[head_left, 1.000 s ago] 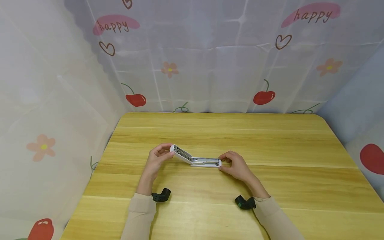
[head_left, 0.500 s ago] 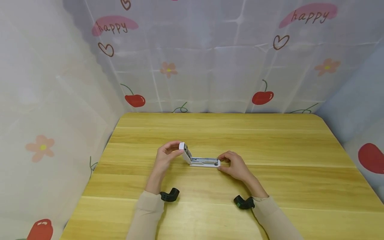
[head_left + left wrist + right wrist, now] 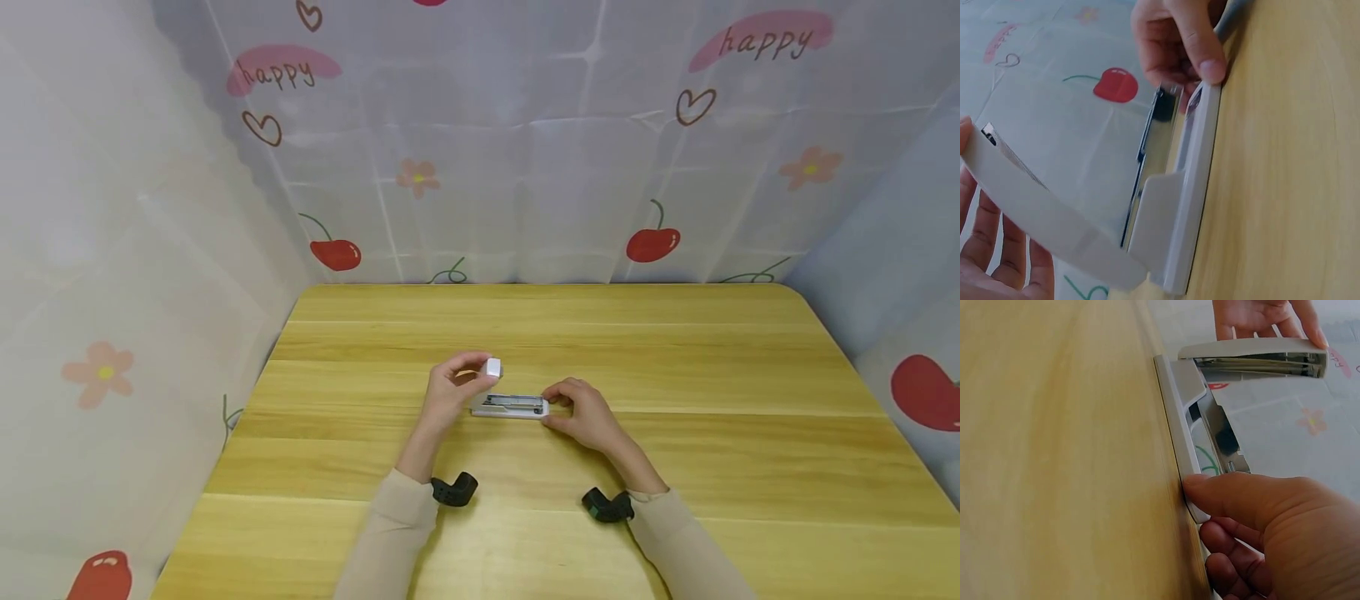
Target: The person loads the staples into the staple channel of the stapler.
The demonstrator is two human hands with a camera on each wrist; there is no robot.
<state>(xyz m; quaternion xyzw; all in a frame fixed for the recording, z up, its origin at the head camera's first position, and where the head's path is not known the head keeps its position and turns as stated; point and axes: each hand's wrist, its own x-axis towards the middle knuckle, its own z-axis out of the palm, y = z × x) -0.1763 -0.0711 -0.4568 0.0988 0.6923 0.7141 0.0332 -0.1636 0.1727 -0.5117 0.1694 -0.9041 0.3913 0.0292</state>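
A white stapler [image 3: 510, 412] stands on the wooden table, its top arm [image 3: 1254, 347] swung up on the hinge at the left end. Inside, the metal staple magazine [image 3: 1219, 422] lies bare above the base [image 3: 1194, 187]. With thumb and fingers my left hand [image 3: 450, 387] pinches the free end of the raised arm, which stands about upright. At the opposite end my right hand [image 3: 588, 412] pinches the front of the base and rests by the table. Whether staples lie in the magazine cannot be told.
The wooden table [image 3: 675, 350] spreads round both hands. A pale curtain [image 3: 480, 167] printed with cherries and flowers hangs behind it. Black wrist cameras [image 3: 455, 489] sit on both wrists.
My left hand has moved to the right, raising the stapler's top arm from a low leftward slant to about upright. My right hand stays on the base.
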